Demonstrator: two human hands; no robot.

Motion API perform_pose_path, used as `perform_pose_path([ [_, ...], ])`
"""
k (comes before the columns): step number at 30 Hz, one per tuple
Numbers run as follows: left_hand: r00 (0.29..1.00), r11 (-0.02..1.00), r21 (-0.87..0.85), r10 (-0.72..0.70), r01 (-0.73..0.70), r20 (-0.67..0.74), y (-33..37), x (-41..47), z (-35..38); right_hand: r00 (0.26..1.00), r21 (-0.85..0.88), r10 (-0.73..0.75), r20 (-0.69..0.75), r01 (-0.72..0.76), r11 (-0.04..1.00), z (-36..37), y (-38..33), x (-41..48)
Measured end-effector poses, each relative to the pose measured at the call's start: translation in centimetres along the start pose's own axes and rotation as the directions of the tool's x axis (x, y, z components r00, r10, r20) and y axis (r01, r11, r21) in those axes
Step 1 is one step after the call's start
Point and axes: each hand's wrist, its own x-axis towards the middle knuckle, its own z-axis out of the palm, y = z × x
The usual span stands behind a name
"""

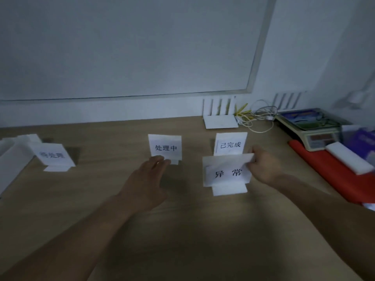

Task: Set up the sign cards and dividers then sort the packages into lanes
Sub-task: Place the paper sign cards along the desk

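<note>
So there are 4 sign cards on the worktop (182,230) at this point. 3 stand in a row toward the back: a blurry card (53,155) on the left that I can't read, the 处理中 card (165,148) in the middle and the 已完成 card (230,144) on the right. Spread out like that, I'd guess each one heads its own lane. The 异常 card (227,173) sits just in front of the 已完成 one, upright in its white foam base (229,189), and partly hides it, so to me it looks parked there for now and needs shifting to its own spot. The right hand (263,167) has its grip clamped on that card's top right corner, thumb and fingers pinching the edge, probably so it stays upright in the slot while it gets positioned. The left hand (148,179) has its grip apart, fingers straight, at the foot of the 处理中 card, maybe to square it up. I can't tell if it's touching. The white foam pieces (12,157) at far left and the foam strip (349,160) on the red cloth (324,169) look like dividers waiting. Can't pick out any packages for sure.
</note>
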Motion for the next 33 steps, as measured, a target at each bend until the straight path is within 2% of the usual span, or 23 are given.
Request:
perform_pose_path([
  [3, 0.999, 0.999, 0.007, 0.045, -0.045, -0.007, 1.5, 2.7, 1.2, 0.993, -0.025, 0.074, -0.089, -0.076, 0.997, -2.2, 3.3, 1.8],
  [13, 0.99, 0.994, 0.002, 0.109, -0.11, 0.094, 6.3, 11.0, 7.9, 0.945, -0.032, 0.148, -0.291, -0.164, 0.986, -7.7, 14.1, 10.3],
  [24, 0.994, 0.999, -0.038, 0.001, 0.003, 0.107, 10.6, 21.1, 16.3, 0.949, -0.009, 0.193, -0.248, -0.201, 0.98, -8.0, 24.7, 23.9],
  [33, 0.992, 0.996, -0.031, -0.079, 0.082, 0.1, 11.5, 26.3, 19.1, 0.954, -0.003, 0.232, -0.189, -0.237, 0.971, -7.3, 29.7, 30.5],
])
